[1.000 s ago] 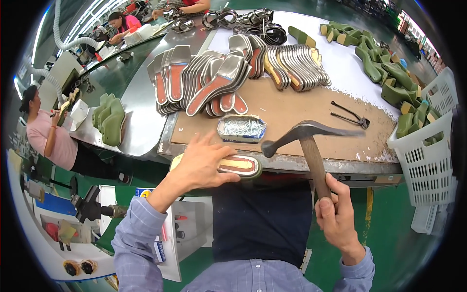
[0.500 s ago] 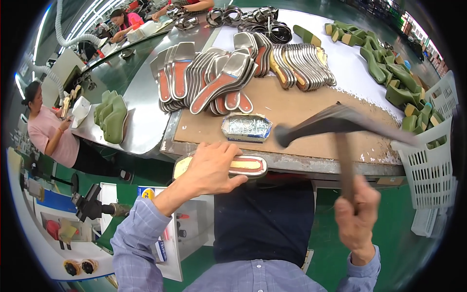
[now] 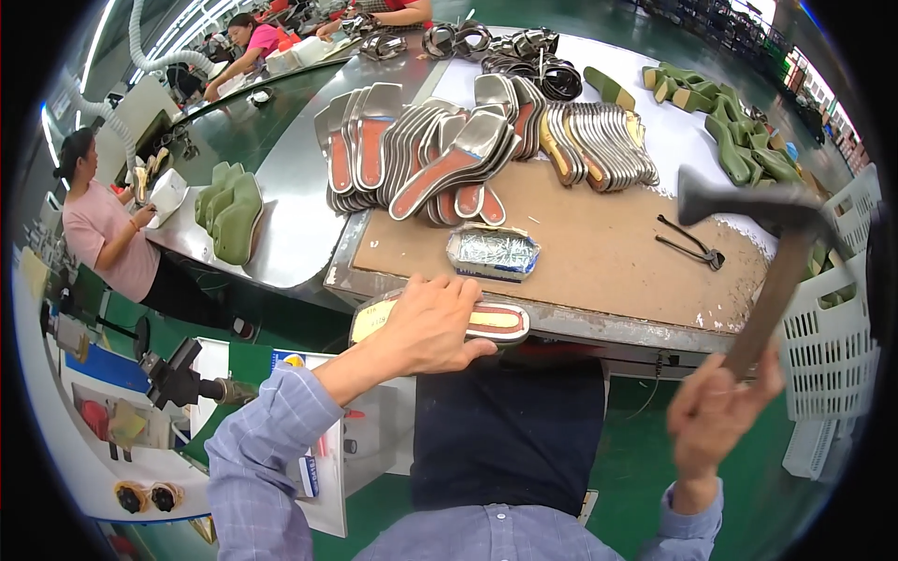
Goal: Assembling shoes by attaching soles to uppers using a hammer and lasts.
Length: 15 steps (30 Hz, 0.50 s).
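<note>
At the table's near edge, my left hand [image 3: 426, 323] is closed over the middle of an insole [image 3: 500, 322], with a yellow and cream centre and a brown border. The insole lies lengthwise from left to right, and my palm covers part of it. What lies beneath it is hidden. To the right, my right hand [image 3: 716, 411] grips the wooden handle of a hammer [image 3: 776, 290], raised with its dark head up and apart from the insole. A small open box of nails [image 3: 493, 252] stands just beyond my left hand. Black pincers [image 3: 694, 245] lie on the brown board.
Stacked insoles with metallic toe ends [image 3: 449, 168] cover the table's far middle. Green shoe lasts [image 3: 734, 131] lie far right, others [image 3: 231, 213] at left. A white plastic basket [image 3: 828, 346] stands right. A person in pink [image 3: 108, 220] works at left; others sit further back.
The hammer has swung right, away from the insole, uncovering the pincers on the board. My left hand keeps its hold on the insole. The whole view has shifted slightly.
</note>
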Each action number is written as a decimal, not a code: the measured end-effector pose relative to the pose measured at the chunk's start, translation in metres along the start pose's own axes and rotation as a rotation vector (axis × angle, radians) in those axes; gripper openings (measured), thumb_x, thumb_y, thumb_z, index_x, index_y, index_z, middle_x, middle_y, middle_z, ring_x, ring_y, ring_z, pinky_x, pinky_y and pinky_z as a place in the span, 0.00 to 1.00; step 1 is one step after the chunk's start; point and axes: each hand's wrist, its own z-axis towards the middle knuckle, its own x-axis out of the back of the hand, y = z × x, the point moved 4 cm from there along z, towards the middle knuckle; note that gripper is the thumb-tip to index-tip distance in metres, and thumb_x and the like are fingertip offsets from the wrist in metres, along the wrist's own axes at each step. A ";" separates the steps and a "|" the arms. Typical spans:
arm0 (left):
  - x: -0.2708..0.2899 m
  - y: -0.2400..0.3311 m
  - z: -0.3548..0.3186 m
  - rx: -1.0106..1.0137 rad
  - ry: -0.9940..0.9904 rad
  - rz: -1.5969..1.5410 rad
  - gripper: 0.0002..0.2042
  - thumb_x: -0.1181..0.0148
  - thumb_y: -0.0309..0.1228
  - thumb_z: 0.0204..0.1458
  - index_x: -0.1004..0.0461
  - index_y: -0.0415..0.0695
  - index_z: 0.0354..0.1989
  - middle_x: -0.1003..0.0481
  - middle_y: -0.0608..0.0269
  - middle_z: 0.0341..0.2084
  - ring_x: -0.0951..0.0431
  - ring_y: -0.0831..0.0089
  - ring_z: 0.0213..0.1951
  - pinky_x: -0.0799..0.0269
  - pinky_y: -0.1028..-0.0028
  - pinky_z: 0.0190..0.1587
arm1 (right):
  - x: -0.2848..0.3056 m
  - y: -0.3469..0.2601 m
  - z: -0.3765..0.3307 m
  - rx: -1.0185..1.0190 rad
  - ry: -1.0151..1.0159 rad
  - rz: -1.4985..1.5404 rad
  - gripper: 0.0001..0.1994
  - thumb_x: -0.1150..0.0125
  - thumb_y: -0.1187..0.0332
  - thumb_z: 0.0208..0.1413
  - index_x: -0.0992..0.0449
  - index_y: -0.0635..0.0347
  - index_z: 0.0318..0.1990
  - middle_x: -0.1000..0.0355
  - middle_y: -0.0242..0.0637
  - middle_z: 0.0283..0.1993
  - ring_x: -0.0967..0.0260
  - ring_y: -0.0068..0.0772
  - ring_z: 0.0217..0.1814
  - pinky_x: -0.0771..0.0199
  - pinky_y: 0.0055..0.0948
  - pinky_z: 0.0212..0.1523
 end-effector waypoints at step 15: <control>-0.007 -0.003 -0.003 0.030 0.016 -0.075 0.29 0.37 0.53 0.43 0.33 0.38 0.40 0.26 0.52 0.33 0.26 0.57 0.41 0.36 0.60 0.43 | -0.050 0.066 -0.042 -0.380 -0.503 -0.391 0.21 0.39 0.76 0.52 0.33 0.57 0.55 0.25 0.50 0.39 0.25 0.46 0.41 0.24 0.32 0.41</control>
